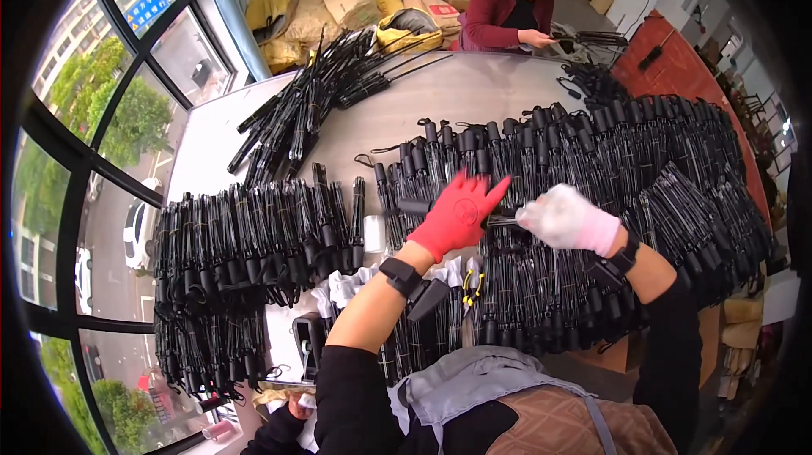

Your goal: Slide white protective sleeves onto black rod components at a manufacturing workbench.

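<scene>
A folded umbrella frame with a black handle (pixel 413 206) lies crosswise between my hands, its handle end blurred. My left hand (pixel 457 216), in a red glove, is closed around it near the handle, with some fingers stretched out. In a white glove, my right hand (pixel 568 218) has its fingers closed at the frame's other end. Beneath both hands spread dense rows of black folded umbrella frames (pixel 541 290). A small white block (pixel 374 233) sits left of my left hand. Below that hand lie pliers with yellow handles (pixel 472 287).
More frames (pixel 233 235) are stacked at left, and a loose heap (pixel 304 112) lies at the far left. A black tape dispenser (pixel 308 345) stands near the front edge. Across the table a person (pixel 499 11) handles something thin; another person's hand (pixel 299 405) shows at lower left.
</scene>
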Tool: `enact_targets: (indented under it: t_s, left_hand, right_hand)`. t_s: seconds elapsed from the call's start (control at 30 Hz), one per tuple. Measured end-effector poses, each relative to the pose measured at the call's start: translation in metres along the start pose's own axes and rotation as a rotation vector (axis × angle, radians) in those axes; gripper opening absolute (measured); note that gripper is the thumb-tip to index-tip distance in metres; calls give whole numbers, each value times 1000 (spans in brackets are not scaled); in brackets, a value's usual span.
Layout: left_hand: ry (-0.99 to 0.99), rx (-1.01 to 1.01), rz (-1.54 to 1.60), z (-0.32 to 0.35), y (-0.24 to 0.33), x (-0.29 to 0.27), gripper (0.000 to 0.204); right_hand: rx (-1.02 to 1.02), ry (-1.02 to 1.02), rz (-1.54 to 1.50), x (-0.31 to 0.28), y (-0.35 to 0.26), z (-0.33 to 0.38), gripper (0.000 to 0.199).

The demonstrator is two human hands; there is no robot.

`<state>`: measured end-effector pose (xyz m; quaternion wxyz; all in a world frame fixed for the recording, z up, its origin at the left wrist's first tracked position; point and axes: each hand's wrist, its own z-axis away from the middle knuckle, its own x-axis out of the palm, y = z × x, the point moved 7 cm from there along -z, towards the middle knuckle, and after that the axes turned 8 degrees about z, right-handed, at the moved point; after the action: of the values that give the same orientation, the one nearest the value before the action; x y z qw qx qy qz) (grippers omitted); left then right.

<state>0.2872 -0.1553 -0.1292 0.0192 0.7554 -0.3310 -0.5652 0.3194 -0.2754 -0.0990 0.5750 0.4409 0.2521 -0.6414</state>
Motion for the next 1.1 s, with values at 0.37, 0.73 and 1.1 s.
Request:
enact_targets:
  t_s: [0.37, 0.73, 1.1]
  left_hand:
    - [1108, -753, 1386, 83, 1, 14, 28]
    - [958, -680, 1655, 135, 17, -34, 51]
    - [1080, -603, 906, 159, 49, -29, 34]
  right_hand:
    - [141, 472, -1414, 66, -127, -4, 39]
    - [-251, 46, -1997, 25, -173, -13, 27]
    - [40, 882, -1195, -50, -97, -20, 42]
